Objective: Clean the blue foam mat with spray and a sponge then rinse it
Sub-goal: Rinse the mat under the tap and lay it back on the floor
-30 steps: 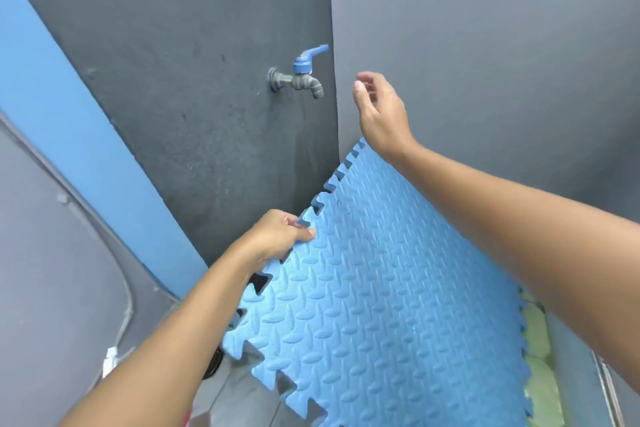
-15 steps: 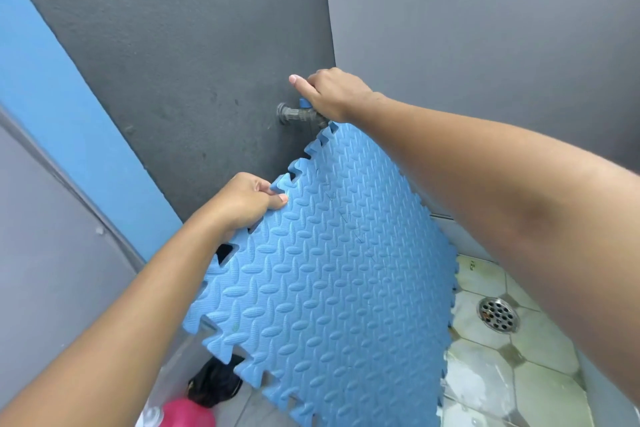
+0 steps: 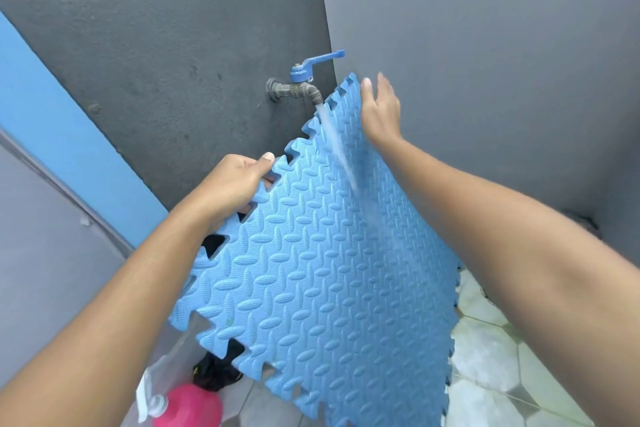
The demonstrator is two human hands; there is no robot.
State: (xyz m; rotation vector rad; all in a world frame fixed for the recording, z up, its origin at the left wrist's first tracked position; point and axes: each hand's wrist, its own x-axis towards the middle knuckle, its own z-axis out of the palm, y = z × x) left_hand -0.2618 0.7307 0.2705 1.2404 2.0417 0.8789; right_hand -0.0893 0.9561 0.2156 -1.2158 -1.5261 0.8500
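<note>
The blue foam mat [image 3: 322, 274], ribbed with jigsaw edges, is held up tilted under a grey wall tap [image 3: 298, 88] with a blue lever. Water runs from the spout onto the mat's upper part. My left hand [image 3: 235, 180] grips the mat's left edge, thumb on top. My right hand [image 3: 381, 111] is by the mat's top corner with fingers straight, just right of the water stream; I cannot tell whether it touches the mat.
Dark grey walls meet in a corner behind the tap, with a blue strip at left. A pink bottle [image 3: 188, 407] and a dark object [image 3: 214, 374] lie on the floor below. Wet hexagonal tiles [image 3: 491, 367] show at lower right.
My right hand has left the tap lever and dropped beside the mat's top corner. Water now flows from the tap onto the mat. The left hand still holds the edge.
</note>
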